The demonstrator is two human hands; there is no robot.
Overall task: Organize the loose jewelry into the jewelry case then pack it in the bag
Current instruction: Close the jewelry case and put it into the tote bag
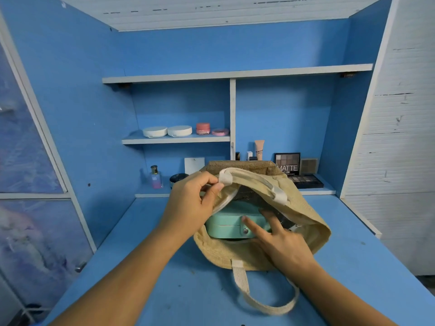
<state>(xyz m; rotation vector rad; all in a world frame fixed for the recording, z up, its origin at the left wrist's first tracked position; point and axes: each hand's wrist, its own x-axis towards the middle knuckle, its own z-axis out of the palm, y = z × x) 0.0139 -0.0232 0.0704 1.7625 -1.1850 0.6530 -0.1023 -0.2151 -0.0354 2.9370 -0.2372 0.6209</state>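
1. Position. The jewelry case (pixel 226 225), mint green with its lid down, lies partway inside the mouth of the tan bag (pixel 306 222). The bag lies on its side on the blue desk (pixel 164 267). The near face of the case and its metal snap (pixel 245 231) show; the far end is hidden by cloth.
2. Left hand (pixel 193 196): thumb and curled fingers pinch the bag's upper rim by the pale handle and lift it to hold the mouth open.
3. Right hand (pixel 282 243): spread, with straight fingers (pixel 253 227) laid on the near face and top edge of the case. It presses rather than grips.
4. The case looks like a rigid box with rounded corners and a smooth, leather-like skin. Probably light, and slick enough for flat fingertips to skid. Contents may shift if it tips, so keep it level.
5. Best hold, as judged: push on the flat near face beside the snap, not on the snap, which could pop open. To lift it, take it across both short sides.
6. The bag is soft woven cloth and holds no shape of its own. The rim will likely sag and catch the case's corners unless held up. The zipper edge near the left thumb may snag.
7. The lower strap (pixel 266 307) lies slack on the desk, out of the way.
8. Progress: the packing step looks nearly done, with one more push left.
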